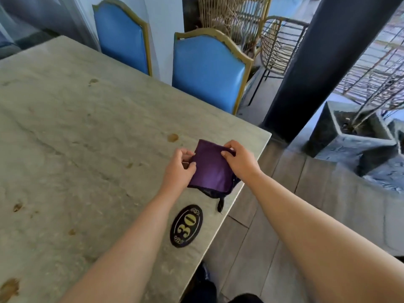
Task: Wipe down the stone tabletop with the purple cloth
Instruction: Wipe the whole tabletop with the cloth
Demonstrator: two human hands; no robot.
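The purple cloth (211, 169) is folded into a flat pad and lies near the right edge of the pale stone tabletop (76, 127). My left hand (181, 169) pinches its left edge between thumb and fingers. My right hand (237, 159) grips its upper right corner. A dark loose end of the cloth trails off toward the table's edge. Brown stains (172, 137) mark the stone in several places, one just beyond the cloth.
A black oval plaque with the number 30 (186, 225) lies on the table close to me. Two blue chairs (207, 71) stand along the far side. A dark pillar (317, 68) and a stone planter (354, 130) stand to the right on the floor.
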